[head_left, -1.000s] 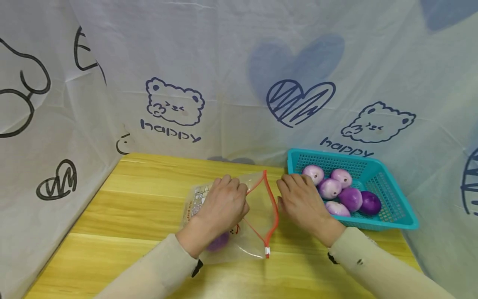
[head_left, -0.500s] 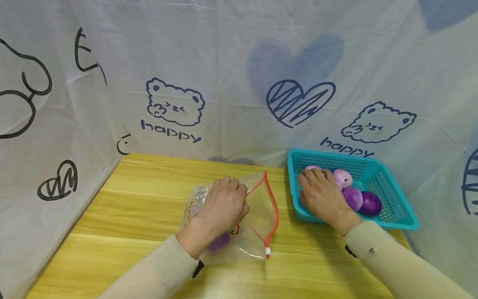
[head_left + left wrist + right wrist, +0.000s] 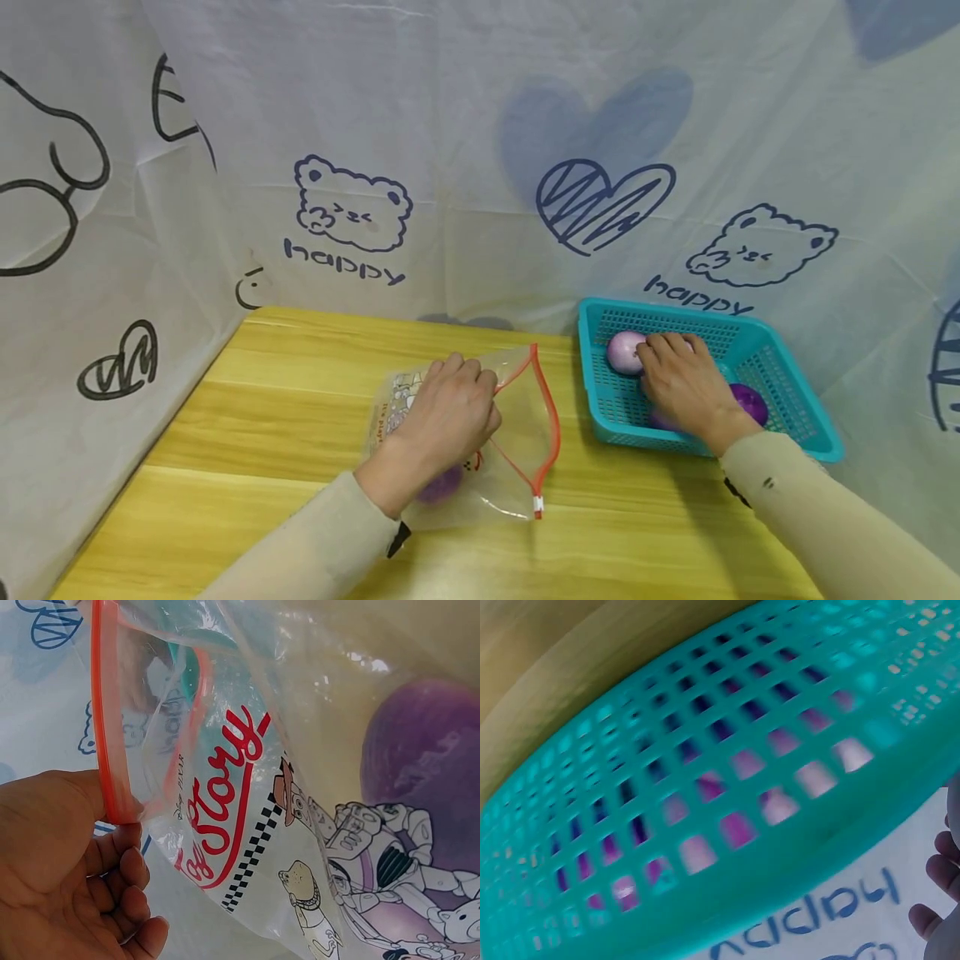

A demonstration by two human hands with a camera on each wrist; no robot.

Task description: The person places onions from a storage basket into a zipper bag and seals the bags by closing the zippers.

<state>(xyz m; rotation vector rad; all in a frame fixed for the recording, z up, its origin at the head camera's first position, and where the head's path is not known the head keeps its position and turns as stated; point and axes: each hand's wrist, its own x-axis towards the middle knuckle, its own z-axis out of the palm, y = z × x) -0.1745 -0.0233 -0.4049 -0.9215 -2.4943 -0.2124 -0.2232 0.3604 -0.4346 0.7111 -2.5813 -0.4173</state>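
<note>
My left hand [image 3: 453,408] pinches the upper edge of a clear zip bag [image 3: 517,400], near its red zip strip [image 3: 111,712]. The bag's mouth gapes towards the right, with a white slider [image 3: 537,504] at the near end of the zip. Inside the bag lies a purple onion [image 3: 420,750], partly hidden behind the printed cartoon figures. My right hand [image 3: 686,383] reaches into a turquoise basket [image 3: 787,392], its fingers bent down over the onions. A pale onion [image 3: 624,352] shows left of it and a dark purple onion [image 3: 750,403] right of it; others are covered.
The yellow wood-grain table [image 3: 262,433] carries the bag and basket. A white cloth [image 3: 465,208] with bear and heart drawings hangs behind and at the sides. The basket's perforated wall [image 3: 840,817] fills much of the right wrist view.
My right hand has moved from beside the bag's mouth rightwards, over the basket's left rim and onto the onions. The left hand and the bag have stayed in place.
</note>
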